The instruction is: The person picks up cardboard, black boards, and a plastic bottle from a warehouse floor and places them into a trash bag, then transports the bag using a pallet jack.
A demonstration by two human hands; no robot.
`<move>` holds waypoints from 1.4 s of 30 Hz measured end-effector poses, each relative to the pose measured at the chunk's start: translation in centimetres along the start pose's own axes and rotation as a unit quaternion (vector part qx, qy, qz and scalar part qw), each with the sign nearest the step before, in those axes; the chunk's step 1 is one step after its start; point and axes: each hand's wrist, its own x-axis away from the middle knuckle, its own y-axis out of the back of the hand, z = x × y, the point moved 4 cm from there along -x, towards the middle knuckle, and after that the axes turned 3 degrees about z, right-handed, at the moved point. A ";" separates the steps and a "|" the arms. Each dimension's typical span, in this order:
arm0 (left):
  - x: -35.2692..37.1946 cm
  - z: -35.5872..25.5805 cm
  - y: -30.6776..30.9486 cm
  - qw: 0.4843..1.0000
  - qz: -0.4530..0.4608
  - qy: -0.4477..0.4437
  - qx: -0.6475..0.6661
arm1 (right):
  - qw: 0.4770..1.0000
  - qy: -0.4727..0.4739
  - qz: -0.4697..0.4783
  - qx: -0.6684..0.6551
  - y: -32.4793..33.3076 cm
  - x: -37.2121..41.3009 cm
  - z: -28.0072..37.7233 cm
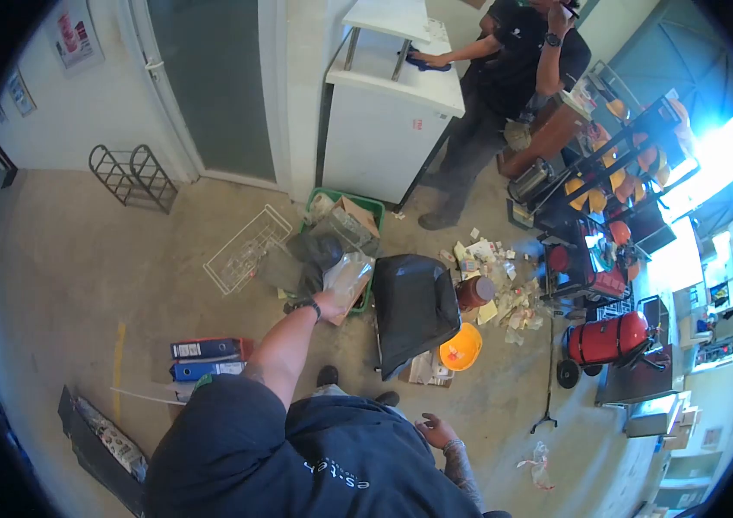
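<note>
My left hand point(332, 307) is stretched forward over the near edge of a green crate point(372, 204), closed on a clear plastic item point(349, 276). Cardboard and dark and clear plastic fill the crate. My right hand point(438, 429) hangs low at my side, its fingers apart, with nothing in it. Between the crate and an orange hard hat point(461, 347) stands a black chair-like object point(414, 311). A brown jar point(475, 293) is beside it.
Scattered litter point(513, 289) covers the floor at the right. A wire basket point(250, 250) and blue binders point(207, 369) lie at the left. A co-worker point(505, 78) stands by the white counter point(392, 104). A red extinguisher point(608, 337) stands at the right.
</note>
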 end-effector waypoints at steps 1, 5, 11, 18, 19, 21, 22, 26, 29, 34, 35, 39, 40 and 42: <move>-0.7 1.6 -1.6 1.000 -0.006 -0.021 0.015 | 1.000 0.002 -0.006 -0.003 0.3 0.0 0.4; 2.7 2.7 -3.7 0.993 0.089 -0.069 0.049 | 1.000 0.003 -0.018 -0.001 0.8 -0.5 1.4; 9.1 6.9 -11.8 0.981 0.149 0.049 0.117 | 0.997 0.028 0.048 -0.047 -2.6 -3.5 -0.7; 21.2 0.4 -11.6 0.814 0.420 -0.023 0.402 | 0.976 0.151 0.146 0.060 -6.8 -6.7 -3.2; 21.7 0.6 -11.6 0.814 0.424 -0.022 0.395 | 0.974 0.149 0.149 0.087 -7.0 -6.6 -2.9; 22.1 0.6 -11.1 0.769 0.461 -0.015 0.442 | 0.966 0.153 0.200 0.053 -7.5 -6.3 -2.4; 22.1 0.4 -10.2 0.771 0.472 -0.018 0.427 | 0.965 0.154 0.211 0.036 -7.4 -6.1 -2.0; 23.8 -0.8 -5.2 0.765 0.476 0.199 0.386 | 0.958 0.221 0.169 0.066 -7.4 -4.9 -1.1; 22.6 -1.1 -3.6 0.817 0.451 0.218 0.285 | 0.964 0.234 0.125 0.014 -2.5 0.7 2.8; 18.8 -2.4 -4.5 0.909 0.318 0.081 0.258 | 0.955 0.151 0.019 -0.253 1.4 4.9 3.1; 18.3 -2.6 -4.9 0.910 0.320 0.080 0.252 | 0.954 0.151 0.015 -0.259 1.0 4.7 2.6; 16.9 -3.6 -5.8 0.940 0.248 0.057 0.226 | 0.964 0.158 -0.175 -0.124 0.3 2.3 0.0; 17.0 -4.0 -6.0 0.942 0.231 0.055 0.236 | 0.957 0.179 -0.186 -0.129 0.6 2.3 -0.1; 17.6 -4.2 -6.3 0.949 0.199 0.062 0.238 | 0.966 0.181 -0.155 -0.096 1.2 1.7 -0.7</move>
